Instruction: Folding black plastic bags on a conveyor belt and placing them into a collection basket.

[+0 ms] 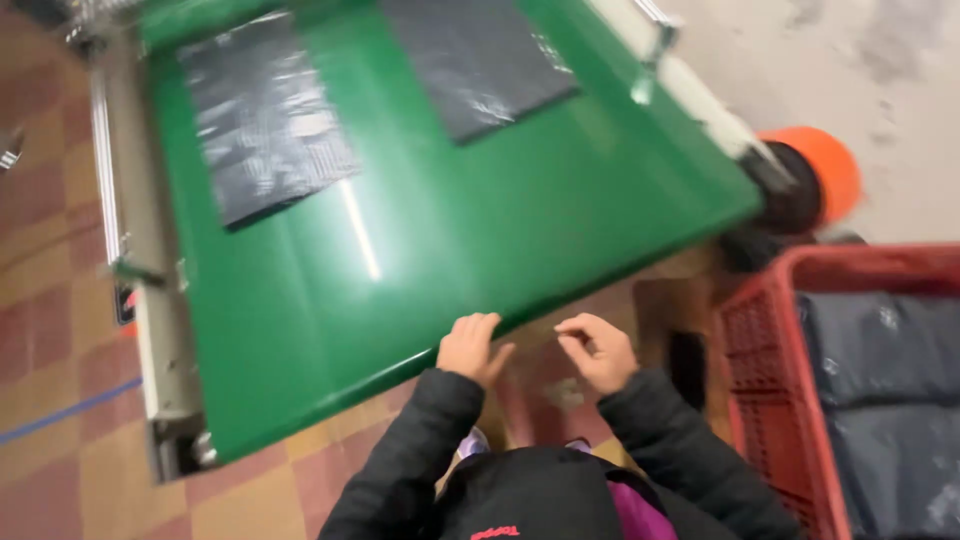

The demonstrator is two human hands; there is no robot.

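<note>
Conveyor belting (440, 230), broad and glossy green, fills most of the view and slopes down toward the person, its near edge ending just in front of both hands; grey metal side rails (150, 300) run along its left flank and an orange roller cap (825, 170) shows at its right corner. Next in size, a red plastic crate (770, 380) stands at the right on the tiled floor (60, 350), already lined with dark grey poly bags (880, 380) lying flat in it. On the belt lie two more flat dark plastic bags, one at upper left (265, 115) and one at upper centre (475, 60), both well apart from the hands and out of immediate reach. These bags look light, thin and limp, with a shiny, crinkled film that would likely be slippery and would sag if lifted by one corner; a pinch at an edge or a flat palm sliding underneath seems the surest hold, and there is little risk of damage beyond tearing the film. The left hand (470, 348) rests against the belt's lower edge, fingers loosely curled and holding nothing. The right hand (598, 350) hovers just below that edge, fingers half bent and apart, also empty.
</note>
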